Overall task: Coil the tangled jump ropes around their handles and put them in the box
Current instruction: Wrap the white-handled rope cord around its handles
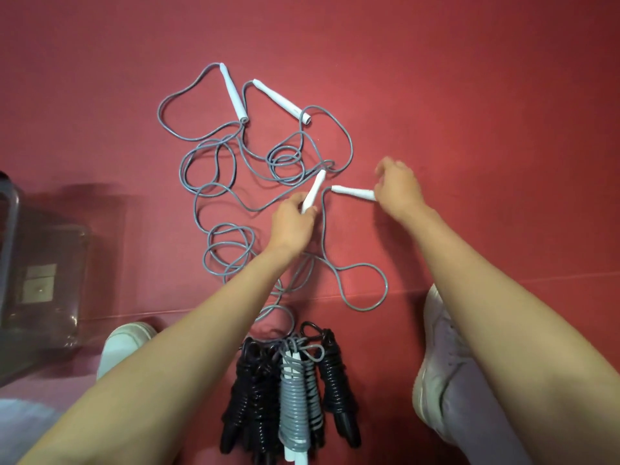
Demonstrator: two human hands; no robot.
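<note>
Here, the left hand point(293, 223) grips a white handle point(312, 189) angled up-right into the tangled grey rope point(323, 229); the right hand point(399, 186) pinches a second handle point(352, 193) lying sideways, tip toward the first. The box point(67, 280) sits well left.

Even indoor light, soft shadows (edges blurred, wide-angle bowed)

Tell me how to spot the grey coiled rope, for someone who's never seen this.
On the red mat, at the bottom middle of the view, lies a bundle of coiled ropes. The grey rope sits in its middle. It alone is light grey with white handles; its neighbours are dark.
</note>
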